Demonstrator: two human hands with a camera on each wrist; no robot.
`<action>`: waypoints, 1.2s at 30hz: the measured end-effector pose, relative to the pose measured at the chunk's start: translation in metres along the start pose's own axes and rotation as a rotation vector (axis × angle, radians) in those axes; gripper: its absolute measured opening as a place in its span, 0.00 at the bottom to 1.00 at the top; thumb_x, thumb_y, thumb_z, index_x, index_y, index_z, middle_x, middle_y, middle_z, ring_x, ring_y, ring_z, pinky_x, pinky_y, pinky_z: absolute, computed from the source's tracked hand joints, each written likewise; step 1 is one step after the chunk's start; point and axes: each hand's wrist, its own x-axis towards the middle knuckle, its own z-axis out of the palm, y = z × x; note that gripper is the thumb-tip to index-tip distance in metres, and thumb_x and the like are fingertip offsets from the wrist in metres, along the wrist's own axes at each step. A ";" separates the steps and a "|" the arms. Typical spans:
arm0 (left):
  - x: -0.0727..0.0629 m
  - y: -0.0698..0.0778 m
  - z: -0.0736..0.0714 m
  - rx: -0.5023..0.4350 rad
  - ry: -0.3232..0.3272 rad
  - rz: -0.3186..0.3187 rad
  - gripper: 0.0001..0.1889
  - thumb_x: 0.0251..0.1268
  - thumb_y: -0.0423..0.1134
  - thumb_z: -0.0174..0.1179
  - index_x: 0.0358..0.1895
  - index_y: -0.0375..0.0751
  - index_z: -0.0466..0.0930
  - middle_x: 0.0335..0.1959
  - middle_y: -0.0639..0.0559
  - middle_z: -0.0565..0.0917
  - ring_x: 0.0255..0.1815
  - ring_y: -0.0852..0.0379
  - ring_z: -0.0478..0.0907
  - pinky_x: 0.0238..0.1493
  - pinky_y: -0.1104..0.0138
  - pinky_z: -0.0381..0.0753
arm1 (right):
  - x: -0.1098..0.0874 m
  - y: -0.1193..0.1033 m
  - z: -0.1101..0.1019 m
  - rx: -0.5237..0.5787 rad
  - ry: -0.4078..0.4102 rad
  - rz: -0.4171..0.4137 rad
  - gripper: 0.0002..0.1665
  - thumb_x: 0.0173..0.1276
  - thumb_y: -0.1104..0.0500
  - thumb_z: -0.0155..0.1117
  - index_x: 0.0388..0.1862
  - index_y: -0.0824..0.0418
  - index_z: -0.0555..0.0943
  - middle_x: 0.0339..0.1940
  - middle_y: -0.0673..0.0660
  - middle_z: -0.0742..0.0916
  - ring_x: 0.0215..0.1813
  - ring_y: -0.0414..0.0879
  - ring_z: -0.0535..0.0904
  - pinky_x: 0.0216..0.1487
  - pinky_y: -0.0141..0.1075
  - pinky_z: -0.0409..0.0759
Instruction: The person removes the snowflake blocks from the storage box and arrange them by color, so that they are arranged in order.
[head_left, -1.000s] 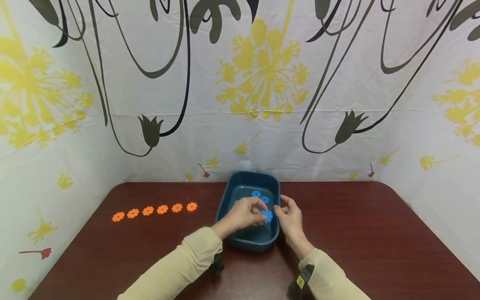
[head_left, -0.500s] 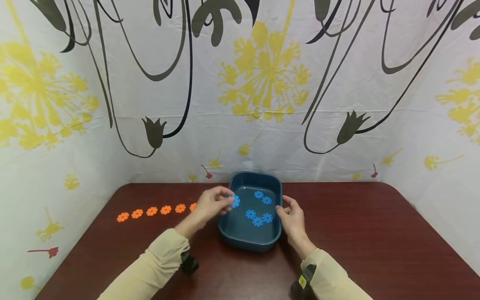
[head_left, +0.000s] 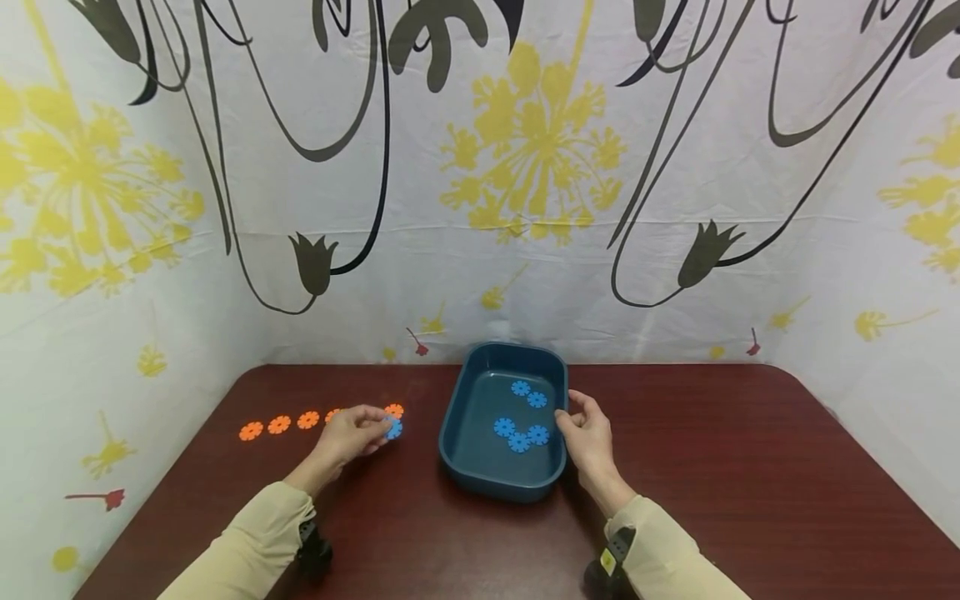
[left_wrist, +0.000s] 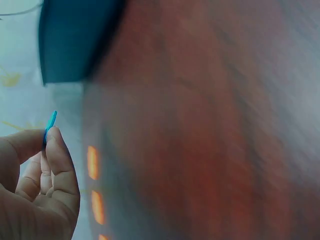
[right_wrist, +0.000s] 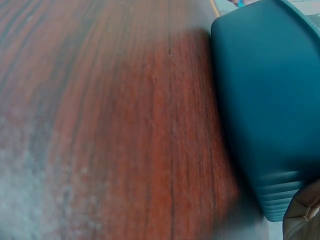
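Observation:
My left hand (head_left: 347,437) pinches a blue flower-shaped plastic disc (head_left: 394,428) between thumb and fingertips. It is over the table, left of the blue bin, and partly covers a row of orange flower discs (head_left: 251,431). The left wrist view shows the held disc (left_wrist: 52,122) edge-on at the fingertips. My right hand (head_left: 588,437) grips the right wall of the dark blue bin (head_left: 476,462), thumb at the rim. Several blue flower discs (head_left: 519,442) lie on the bin's floor. In the right wrist view, the bin's outer side (right_wrist: 265,100) appears beside part of the right hand (right_wrist: 302,215).
Everything rests on a dark red-brown wood-grain table (head_left: 697,467). A white cloth (head_left: 405,183) with yellow and grey plant prints hangs behind and at both sides. The bin reaches close to the table's back edge.
My left hand has come up from inside the bin with a blue disc and travelled left to the orange row. The right hand keeps its grip on the bin.

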 end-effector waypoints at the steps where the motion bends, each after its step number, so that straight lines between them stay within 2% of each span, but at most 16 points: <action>1: 0.000 -0.004 -0.001 0.005 0.004 -0.004 0.13 0.65 0.37 0.59 0.48 0.33 0.77 0.32 0.48 0.83 0.32 0.57 0.80 0.35 0.66 0.82 | 0.000 0.000 0.000 0.000 0.000 0.001 0.26 0.68 0.64 0.55 0.64 0.65 0.67 0.25 0.59 0.78 0.27 0.46 0.72 0.27 0.31 0.72; 8: 0.005 -0.019 0.004 0.091 0.043 0.036 0.11 0.61 0.34 0.61 0.45 0.32 0.79 0.30 0.46 0.83 0.29 0.58 0.80 0.34 0.65 0.83 | 0.001 0.002 0.000 -0.007 0.009 0.003 0.26 0.68 0.63 0.55 0.65 0.65 0.67 0.24 0.56 0.77 0.28 0.45 0.72 0.27 0.31 0.72; 14: 0.006 -0.021 0.009 0.249 0.072 0.113 0.08 0.59 0.33 0.63 0.39 0.34 0.81 0.24 0.50 0.82 0.24 0.59 0.78 0.29 0.66 0.80 | 0.001 0.003 0.000 0.002 -0.001 0.013 0.26 0.68 0.62 0.55 0.65 0.64 0.67 0.26 0.59 0.78 0.28 0.47 0.72 0.27 0.31 0.72; 19: 0.007 -0.019 0.010 0.379 0.089 0.166 0.07 0.57 0.36 0.65 0.37 0.37 0.82 0.24 0.52 0.83 0.25 0.60 0.77 0.29 0.66 0.77 | 0.001 0.002 0.000 0.002 0.001 0.006 0.26 0.68 0.62 0.55 0.65 0.64 0.67 0.26 0.58 0.78 0.28 0.45 0.72 0.27 0.31 0.72; 27: 0.005 -0.018 0.011 0.431 0.110 0.176 0.07 0.57 0.36 0.66 0.36 0.37 0.82 0.26 0.52 0.84 0.28 0.58 0.79 0.32 0.63 0.78 | 0.002 0.001 0.000 0.008 -0.001 0.003 0.26 0.68 0.63 0.55 0.64 0.64 0.67 0.25 0.58 0.77 0.27 0.45 0.71 0.26 0.31 0.72; 36: 0.002 -0.017 0.012 0.467 0.120 0.225 0.05 0.56 0.35 0.66 0.35 0.38 0.83 0.27 0.52 0.83 0.29 0.58 0.78 0.34 0.62 0.77 | 0.001 0.001 0.000 0.005 0.006 0.005 0.26 0.68 0.63 0.55 0.65 0.64 0.67 0.24 0.56 0.77 0.27 0.44 0.71 0.27 0.31 0.71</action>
